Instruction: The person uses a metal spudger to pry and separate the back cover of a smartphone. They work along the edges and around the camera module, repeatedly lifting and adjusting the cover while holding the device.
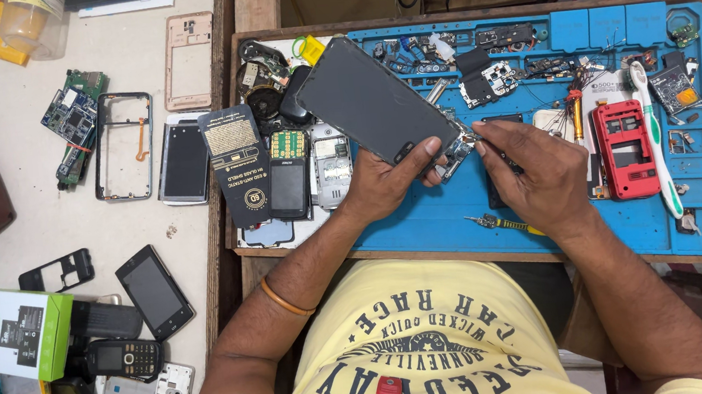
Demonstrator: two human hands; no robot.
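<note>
My left hand (391, 180) grips a black smartphone (371, 99) by its lower end, screen up and tilted toward the far left, above a blue work mat (440, 214). My right hand (540, 173) is at the phone's lower right corner, fingers pinched on a small dark tool or part that touches the exposed metal frame piece (457, 153). What exactly the fingers pinch is too small to tell.
A red phone housing (624, 149), a white toothbrush (656, 139), a yellow-handled tool (503, 224) and several small parts lie on the mat. Left of the phone lie opened handsets (289, 173). The white table (24, 231) holds phone frames, circuit boards, a green box (17, 332).
</note>
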